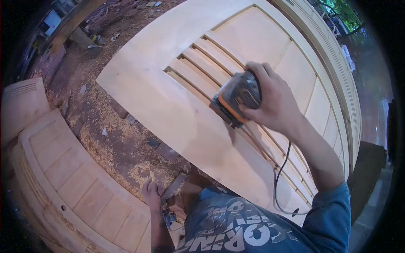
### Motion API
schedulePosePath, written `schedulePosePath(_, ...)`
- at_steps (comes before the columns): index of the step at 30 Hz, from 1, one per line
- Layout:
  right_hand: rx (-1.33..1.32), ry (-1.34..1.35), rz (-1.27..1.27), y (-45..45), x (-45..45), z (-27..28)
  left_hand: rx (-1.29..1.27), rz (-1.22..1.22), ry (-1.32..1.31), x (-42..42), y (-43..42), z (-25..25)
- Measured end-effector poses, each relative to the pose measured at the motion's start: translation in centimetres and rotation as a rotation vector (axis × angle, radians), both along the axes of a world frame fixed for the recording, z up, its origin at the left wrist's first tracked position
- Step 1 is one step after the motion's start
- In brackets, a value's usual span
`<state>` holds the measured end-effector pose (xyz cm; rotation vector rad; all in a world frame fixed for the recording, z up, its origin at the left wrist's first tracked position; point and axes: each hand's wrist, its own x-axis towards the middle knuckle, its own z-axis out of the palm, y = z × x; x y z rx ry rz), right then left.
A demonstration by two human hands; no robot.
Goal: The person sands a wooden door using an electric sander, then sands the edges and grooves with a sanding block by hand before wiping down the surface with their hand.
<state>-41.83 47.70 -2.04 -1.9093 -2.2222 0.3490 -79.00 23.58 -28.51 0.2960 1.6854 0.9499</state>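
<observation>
Shavings (101, 141) litter ground below carved wooden panel (168, 105); our right fingers (260, 72) clasp sander (240, 95) against slats (202, 64), our left fingers (147, 187) hang loosely parted.

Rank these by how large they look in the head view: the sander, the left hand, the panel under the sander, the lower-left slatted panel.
1. Panel under the sander
2. Lower-left slatted panel
3. Sander
4. Left hand

A pale wooden panel (168, 114) carries the sander (239, 96) and, it seems, its cord (276, 185).
</observation>
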Motion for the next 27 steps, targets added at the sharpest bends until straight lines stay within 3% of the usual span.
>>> schedulePosePath(7, 0.033, -0.019, 0.083, 7.7, -4.5, -0.8, -0.054, 0.101, 0.067, -0.8, -1.0, 1.1)
schedulePosePath(13, 0.064, -0.077, 0.1, 11.9, -7.0, -1.2, -0.021, 0.152, -0.03, -1.4, -2.5, 1.6)
schedulePosePath(17, 0.138, -0.098, 0.114, 14.9, -8.0, -2.2, -0.083, 0.116, 0.123, -0.9, -2.6, 2.0)
schedulePosePath(20, 0.082, -0.107, 0.073, 14.6, -8.3, -1.9, -0.122, 0.141, 0.109, 0.0, -2.1, 3.8)
schedulePosePath(27, 0.067, -0.016, 0.071, 8.8, -5.1, -1.3, -0.076, 0.128, 0.046, -1.2, -4.8, 1.0)
